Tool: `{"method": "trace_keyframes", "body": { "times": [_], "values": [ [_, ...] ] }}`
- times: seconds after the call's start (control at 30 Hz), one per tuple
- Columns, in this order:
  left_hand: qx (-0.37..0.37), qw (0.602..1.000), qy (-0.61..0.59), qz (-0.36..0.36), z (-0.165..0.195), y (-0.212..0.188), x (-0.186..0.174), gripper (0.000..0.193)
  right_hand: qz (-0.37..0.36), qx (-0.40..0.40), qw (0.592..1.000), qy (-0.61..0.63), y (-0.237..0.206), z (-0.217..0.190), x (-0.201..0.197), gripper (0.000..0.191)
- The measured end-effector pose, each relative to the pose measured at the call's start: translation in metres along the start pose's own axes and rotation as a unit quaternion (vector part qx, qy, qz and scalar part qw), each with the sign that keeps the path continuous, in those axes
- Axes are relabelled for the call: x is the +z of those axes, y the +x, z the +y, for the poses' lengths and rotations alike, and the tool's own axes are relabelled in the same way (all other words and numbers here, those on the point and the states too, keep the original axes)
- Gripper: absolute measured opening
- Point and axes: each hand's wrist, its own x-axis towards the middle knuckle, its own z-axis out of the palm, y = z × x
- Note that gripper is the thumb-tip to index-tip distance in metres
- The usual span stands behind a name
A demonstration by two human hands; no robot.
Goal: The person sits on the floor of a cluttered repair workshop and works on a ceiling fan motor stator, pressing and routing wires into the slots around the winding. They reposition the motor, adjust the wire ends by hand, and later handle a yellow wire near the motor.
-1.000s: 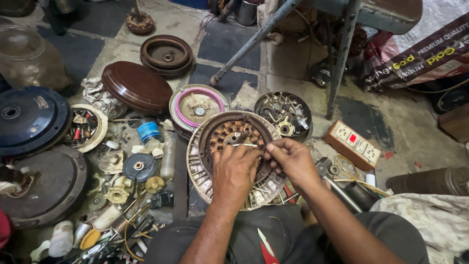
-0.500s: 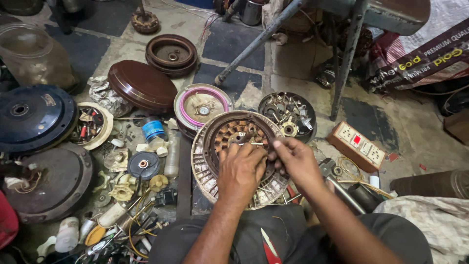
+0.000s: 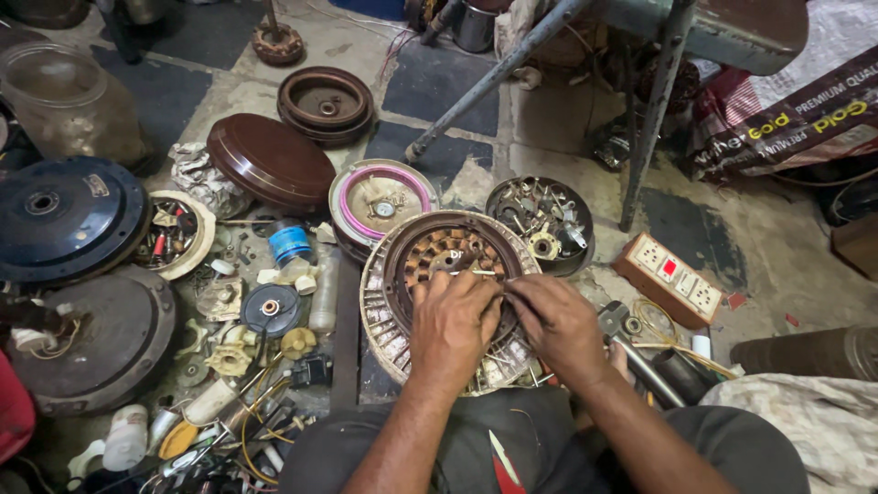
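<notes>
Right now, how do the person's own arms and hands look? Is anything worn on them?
Both forearms are bare to the bottom edge of the picture: no sleeves show, and no gloves, watch or bracelet. No ring is visible on the left hand or the right hand. The fingers are uncovered. Below the arms lie dark trousers with a small red mark.

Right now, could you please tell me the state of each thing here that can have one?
Left hand: on the fan stator, fingers bent.
Right hand: on the stator, pinching.
Brown dome cover: off, lying alone.
Parts dish: filled with hardware.
Switchboard: lying flat.
</notes>
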Motion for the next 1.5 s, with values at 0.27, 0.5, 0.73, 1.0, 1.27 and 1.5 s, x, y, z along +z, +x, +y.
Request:
{"method": "trace_keyframes", "body": {
  "times": [0.27, 0.5, 0.73, 1.0, 1.27, 1.5],
  "values": [
    [-0.014, 1.0, -0.005, -0.008, -0.001, -0.001, 0.002, 0.021, -0.106, 0.096, 0.988, 0.055, 0.0, 0.008, 0.001, 0.013],
    [0.006, 1.0, 0.004, -0.008, -0.004, -0.002, 0.003, 0.025, -0.21, 0.543, 0.657, 0.479, 0.008, 0.036, 0.013, 0.018],
    [-0.002, 1.0, 0.0, -0.02, -0.005, -0.003, 0.002, 0.027, -0.141, 0.177, 0.973, 0.048, 0.003, 0.006, -0.009, 0.021],
    [0.009, 1.0, 0.005, -0.01, -0.007, -0.004, 0.002, 0.024, -0.099, 0.115, 0.987, 0.047, -0.003, 0.014, 0.005, 0.012],
    [0.005, 1.0, -0.001, -0.016, -0.009, -0.005, 0.003, 0.021, -0.194, 0.452, 0.815, 0.307, 0.006, 0.031, -0.002, 0.027],
    [0.013, 1.0, -0.002, 0.003, -0.01, -0.007, 0.004, 0.021, -0.081, -0.073, 0.986, -0.123, 0.0, 0.001, -0.012, 0.021]
  ]
}}
